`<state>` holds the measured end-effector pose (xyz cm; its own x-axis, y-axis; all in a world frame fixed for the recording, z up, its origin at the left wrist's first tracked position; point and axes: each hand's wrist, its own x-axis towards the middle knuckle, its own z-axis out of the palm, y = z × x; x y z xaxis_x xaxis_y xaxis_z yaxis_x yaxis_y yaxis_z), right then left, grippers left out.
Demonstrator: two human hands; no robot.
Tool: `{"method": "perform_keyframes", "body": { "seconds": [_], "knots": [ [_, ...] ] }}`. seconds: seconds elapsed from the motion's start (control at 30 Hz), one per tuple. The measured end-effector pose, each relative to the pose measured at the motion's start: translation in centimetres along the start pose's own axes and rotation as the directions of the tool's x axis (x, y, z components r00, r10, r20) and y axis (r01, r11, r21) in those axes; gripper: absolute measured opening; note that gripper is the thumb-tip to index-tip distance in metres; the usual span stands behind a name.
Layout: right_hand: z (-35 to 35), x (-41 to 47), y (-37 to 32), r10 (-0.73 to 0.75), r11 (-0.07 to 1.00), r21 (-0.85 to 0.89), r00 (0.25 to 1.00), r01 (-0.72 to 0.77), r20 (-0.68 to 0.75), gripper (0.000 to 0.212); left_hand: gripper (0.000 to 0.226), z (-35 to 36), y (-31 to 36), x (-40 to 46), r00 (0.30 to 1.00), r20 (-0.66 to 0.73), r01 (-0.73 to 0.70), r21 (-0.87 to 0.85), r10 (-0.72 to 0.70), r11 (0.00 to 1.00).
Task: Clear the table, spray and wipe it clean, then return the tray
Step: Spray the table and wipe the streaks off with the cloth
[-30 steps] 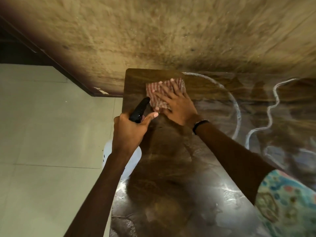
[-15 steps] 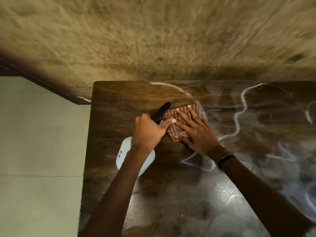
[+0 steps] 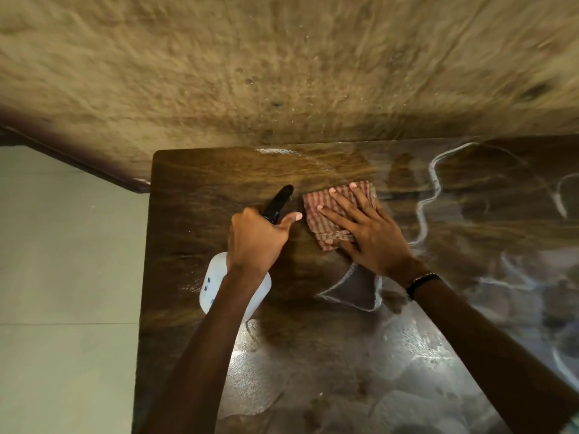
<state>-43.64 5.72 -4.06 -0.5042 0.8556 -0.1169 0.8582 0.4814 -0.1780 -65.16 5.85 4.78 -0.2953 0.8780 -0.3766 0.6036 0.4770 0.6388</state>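
Since half a second ago, our right hand [image 3: 369,233] has slid the striped cloth [image 3: 332,211] slightly toward the table's [image 3: 194,189] far edge, fingers spread flat on it. Our left hand [image 3: 257,239] still grips the spray bottle [image 3: 216,283], fingers curled round its black nozzle [image 3: 279,202], near the far-left corner. Wet streaks cover the right side; the near middle lies open.

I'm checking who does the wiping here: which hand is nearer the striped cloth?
Right. The right hand presses flat on the striped cloth; the left hand grips the spray bottle just left of it, not touching.
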Motion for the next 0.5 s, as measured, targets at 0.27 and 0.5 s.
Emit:
{"method": "perform_keyframes", "body": {
  "seconds": [0.27, 0.5],
  "knots": [
    [-1.4, 8.2, 1.2, 0.155, 0.984, 0.078, 0.986, -0.16, 0.06, 0.067, 0.035, -2.4, -0.9, -0.2, 0.998, 0.043, 0.048, -0.189, -0.041, 0.981],
    [-1.4, 15.6, -6.9, 0.022, 0.999, 0.026, 0.991, -0.026, 0.134, 0.065, 0.04, -3.4, -1.9, -0.5, 0.999, -0.038, 0.022, -0.216, -0.031, 0.976]
  ]
}}
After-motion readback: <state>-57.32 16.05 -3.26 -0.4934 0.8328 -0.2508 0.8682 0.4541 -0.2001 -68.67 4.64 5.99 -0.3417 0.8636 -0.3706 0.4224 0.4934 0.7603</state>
